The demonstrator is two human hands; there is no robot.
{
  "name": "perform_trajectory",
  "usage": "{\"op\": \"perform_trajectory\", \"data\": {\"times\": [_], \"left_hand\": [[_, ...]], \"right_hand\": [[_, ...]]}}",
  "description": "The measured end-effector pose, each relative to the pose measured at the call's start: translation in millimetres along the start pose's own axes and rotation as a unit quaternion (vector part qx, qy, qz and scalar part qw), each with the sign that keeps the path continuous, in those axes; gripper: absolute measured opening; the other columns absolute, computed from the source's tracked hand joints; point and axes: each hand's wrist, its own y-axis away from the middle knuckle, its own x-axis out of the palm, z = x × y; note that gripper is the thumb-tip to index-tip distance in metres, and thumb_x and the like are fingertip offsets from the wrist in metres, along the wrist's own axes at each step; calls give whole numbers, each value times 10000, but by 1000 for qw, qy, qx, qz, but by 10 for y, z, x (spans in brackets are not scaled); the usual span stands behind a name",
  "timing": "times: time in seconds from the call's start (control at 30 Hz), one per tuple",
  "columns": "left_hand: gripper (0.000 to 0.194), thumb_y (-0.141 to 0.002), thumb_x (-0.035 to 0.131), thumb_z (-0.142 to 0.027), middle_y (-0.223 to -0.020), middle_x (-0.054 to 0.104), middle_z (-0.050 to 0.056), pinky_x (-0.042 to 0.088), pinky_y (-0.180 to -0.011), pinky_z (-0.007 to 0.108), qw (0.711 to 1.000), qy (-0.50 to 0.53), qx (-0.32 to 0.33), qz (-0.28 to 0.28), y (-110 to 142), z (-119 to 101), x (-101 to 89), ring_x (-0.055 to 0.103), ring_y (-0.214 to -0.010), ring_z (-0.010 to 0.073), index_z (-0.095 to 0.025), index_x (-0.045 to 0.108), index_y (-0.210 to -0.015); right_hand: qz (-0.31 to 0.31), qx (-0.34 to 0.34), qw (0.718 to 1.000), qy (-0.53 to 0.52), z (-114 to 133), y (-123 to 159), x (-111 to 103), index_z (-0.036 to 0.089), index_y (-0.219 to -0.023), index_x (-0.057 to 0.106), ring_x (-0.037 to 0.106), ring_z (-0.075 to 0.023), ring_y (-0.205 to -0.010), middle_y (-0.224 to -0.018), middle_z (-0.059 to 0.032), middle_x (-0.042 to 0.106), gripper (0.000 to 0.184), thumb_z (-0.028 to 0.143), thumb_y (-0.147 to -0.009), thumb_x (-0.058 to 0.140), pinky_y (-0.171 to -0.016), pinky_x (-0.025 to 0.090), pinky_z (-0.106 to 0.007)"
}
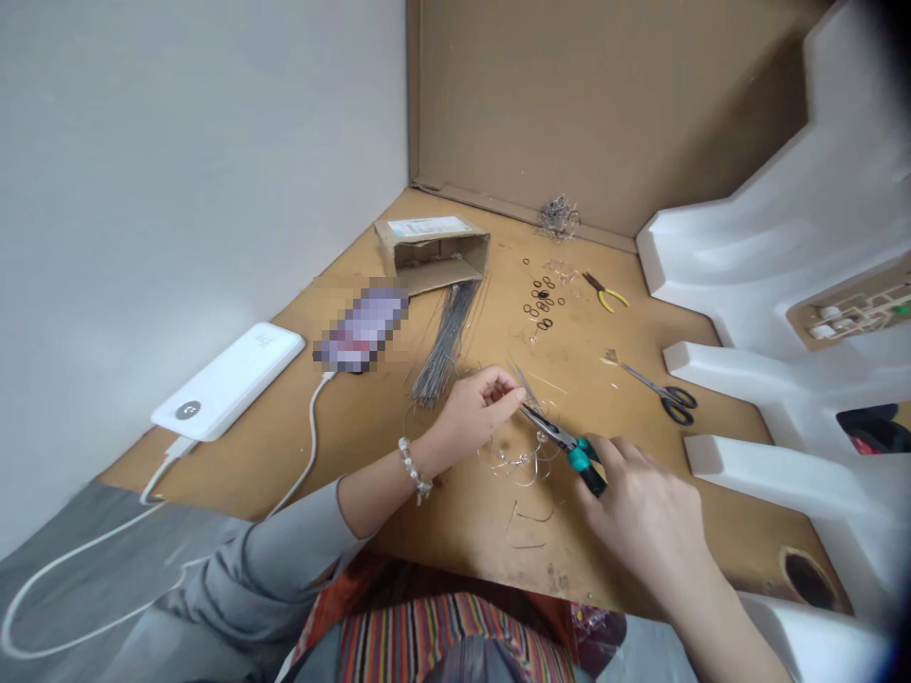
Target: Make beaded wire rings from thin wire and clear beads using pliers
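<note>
From here I see the right hand (pixel 644 503) clasping the pliers (pixel 578 457), nose aimed far-left at the left hand (pixel 474 410), its grip pinching a thin piece, probably wire, above the bench (pixel 455 531).

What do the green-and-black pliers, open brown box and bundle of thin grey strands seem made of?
Pliers: glinting metal jaws, probably steel; coloured grips, likely plastic or rubber.
Box: matte cardboard, given its plain brown, folded walls.
Bundle: dull metal wire, probably, by its straight grey strands.
</note>
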Motion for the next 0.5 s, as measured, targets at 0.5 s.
{"op": "perform_trajectory", "data": {"times": [0.5], "left_hand": [[321, -822, 566, -440, -577, 525, -30, 367, -493, 194, 999, -25, -13, -26, 22, -8, -17, 439, -495, 63, -161, 515, -671]], "right_hand": [[-17, -6, 1000, 21, 39, -20, 9, 199, -868, 601, 590, -204, -664, -728, -52, 621, 185, 338, -807, 495, -540, 299, -291]]}}
